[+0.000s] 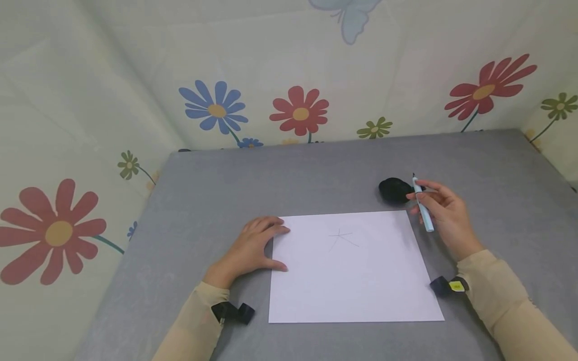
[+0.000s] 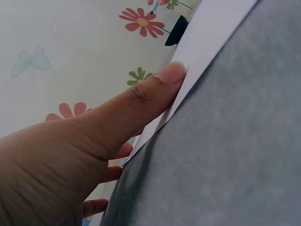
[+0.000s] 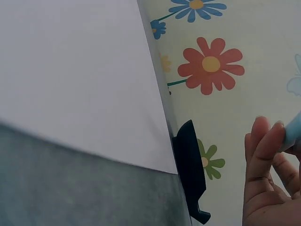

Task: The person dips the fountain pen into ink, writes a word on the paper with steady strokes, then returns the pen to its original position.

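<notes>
A white sheet of paper (image 1: 352,286) lies on the grey table, with a few thin crossing strokes (image 1: 339,235) drawn near its top. My left hand (image 1: 253,248) rests at the sheet's left edge, fingers spread; in the left wrist view its thumb (image 2: 136,101) lies on the paper. Beyond the sheet's upper right corner, my right hand (image 1: 451,218) holds a light blue pen (image 1: 423,208) between thumb and fingers, its dark tip pointing up and away from me. The right wrist view shows only part of the pen (image 3: 294,129) at its edge.
A black rounded object (image 1: 393,190) with a short projecting end sits just past the sheet's upper right corner, partly behind the pen and right fingers. Grey table surface (image 1: 271,180) surrounds the sheet. Flower-printed cloth (image 1: 149,60) hangs behind and at both sides.
</notes>
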Demonstrator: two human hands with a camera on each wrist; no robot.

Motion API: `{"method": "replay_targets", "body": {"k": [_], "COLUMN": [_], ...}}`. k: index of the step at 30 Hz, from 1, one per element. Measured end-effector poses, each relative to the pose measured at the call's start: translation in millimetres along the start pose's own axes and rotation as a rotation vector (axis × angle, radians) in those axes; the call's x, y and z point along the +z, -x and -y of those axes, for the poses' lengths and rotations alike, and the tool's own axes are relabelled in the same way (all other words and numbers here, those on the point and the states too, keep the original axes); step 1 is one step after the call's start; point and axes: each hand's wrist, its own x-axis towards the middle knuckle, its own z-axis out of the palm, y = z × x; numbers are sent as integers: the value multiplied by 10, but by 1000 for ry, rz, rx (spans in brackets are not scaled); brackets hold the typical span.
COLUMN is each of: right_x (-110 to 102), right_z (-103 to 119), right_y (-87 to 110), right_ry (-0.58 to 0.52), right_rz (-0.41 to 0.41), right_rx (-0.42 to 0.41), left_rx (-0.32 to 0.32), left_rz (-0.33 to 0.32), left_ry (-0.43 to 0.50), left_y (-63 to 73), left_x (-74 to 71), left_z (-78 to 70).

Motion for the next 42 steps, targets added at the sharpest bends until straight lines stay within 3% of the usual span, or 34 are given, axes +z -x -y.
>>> {"method": "replay_targets", "body": {"k": [13,21,29,37,42], "right_x": [-83,-157,-210,-250,-265], "right_z": [15,22,29,-13,-35], "right_y": [-90,-136,-196,-267,-293], "right_ry": [118,442,570,812,897], "right_rz": [-29,-94,-95,-60,-33], "right_rx": [11,26,28,32,35], "left_rx": [-2,5,7,10,13], "left_rz": [7,-3,1,-5,-6], "left_ry": [8,7,-5,0,-7], "left_y": [-9,-3,-7,-3,-4], "left_x": [-10,-21,-12,-20,-19], "left_z": [-1,-7,1,-2,-2]}}
